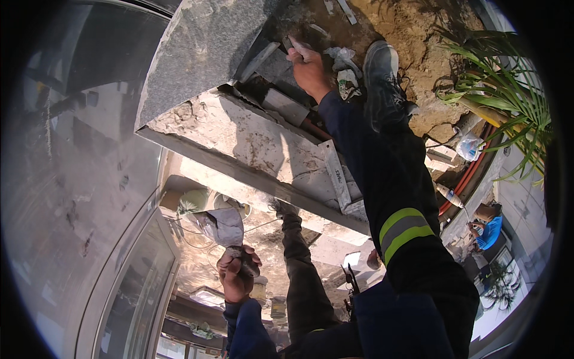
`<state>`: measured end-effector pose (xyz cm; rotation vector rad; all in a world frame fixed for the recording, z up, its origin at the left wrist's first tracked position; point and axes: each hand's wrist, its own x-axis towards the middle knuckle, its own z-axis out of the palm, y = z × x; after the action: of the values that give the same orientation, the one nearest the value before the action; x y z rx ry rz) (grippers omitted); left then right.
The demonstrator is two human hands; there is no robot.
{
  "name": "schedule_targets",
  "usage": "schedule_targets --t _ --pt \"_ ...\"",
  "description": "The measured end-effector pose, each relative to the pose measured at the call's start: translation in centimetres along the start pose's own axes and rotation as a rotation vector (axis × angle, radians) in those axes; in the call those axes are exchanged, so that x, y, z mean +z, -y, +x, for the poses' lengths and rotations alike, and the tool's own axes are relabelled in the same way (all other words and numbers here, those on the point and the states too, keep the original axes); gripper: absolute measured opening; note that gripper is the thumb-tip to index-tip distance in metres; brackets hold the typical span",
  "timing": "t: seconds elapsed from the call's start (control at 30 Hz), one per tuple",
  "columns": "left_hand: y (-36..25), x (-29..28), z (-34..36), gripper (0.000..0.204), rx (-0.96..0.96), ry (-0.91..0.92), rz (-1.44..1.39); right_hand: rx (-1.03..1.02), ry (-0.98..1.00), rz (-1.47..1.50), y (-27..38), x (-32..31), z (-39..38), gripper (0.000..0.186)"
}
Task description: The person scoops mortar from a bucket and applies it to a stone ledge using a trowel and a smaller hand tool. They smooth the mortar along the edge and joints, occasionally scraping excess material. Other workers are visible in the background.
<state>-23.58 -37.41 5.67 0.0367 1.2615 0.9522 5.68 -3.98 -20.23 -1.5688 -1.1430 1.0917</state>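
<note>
My right hand (309,70) reaches to the far side, beside a grey stone block. It is closed on a small flat dark piece (288,43) whose kind I cannot make out. Under that hand lie grey slabs (286,106) in a gap behind a rough, pale masonry ledge (239,134). At the lower left, my left hand (237,274) is raised with its fingers curled round a dark grey lump (247,263), partly hidden by the fingers. A white sack (220,226) shows just beyond the left hand.
The speckled grey stone block (197,54) tops the ledge's left end. A pale strip (336,173) lies across the ledge. One shoe (382,66) stands on dirt, the other (286,207) below the ledge. Palm leaves (514,107), red pipes (463,182) and a person in blue (489,232) are rightward.
</note>
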Motion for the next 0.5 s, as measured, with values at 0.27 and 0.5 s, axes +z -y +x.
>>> schedule_targets --t 0.27,0.5 --pt "-0.6 0.8 0.1 0.029 0.052 -0.007 -0.020 -0.140 0.035 -0.114 -1.6 -0.7 -3.1 0.039" --pt "-5.6 3.2 1.7 0.027 0.108 -0.108 0.365 0.159 0.103 -0.051 8.8 -4.2 -7.8 0.038"
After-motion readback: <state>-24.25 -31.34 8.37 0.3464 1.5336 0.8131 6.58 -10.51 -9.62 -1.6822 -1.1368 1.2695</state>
